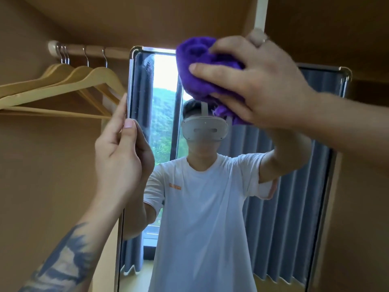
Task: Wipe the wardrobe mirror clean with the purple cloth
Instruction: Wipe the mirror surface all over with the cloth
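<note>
Left of the mirror [280,186], wooden hangers [69,85] on a rail [88,49] inside the wardrobe, metal hooks over it, nothing hung on them. At the mirror's left edge, left hand [122,148]: thumb on the front of the chrome frame, fingers wrapped behind it, gripping the frame (forearm tattooed). Mirror glass reflects a person in a white T-shirt and a white headset, with grey curtains and a window onto green hillside behind. Against the mirror's upper part, near its top edge, purple cloth [202,68], bunched into a wad and pressed to the glass. Right hand [254,81] over the cloth, fingers curled round it, holding it firmly; a ring shows on one finger.
</note>
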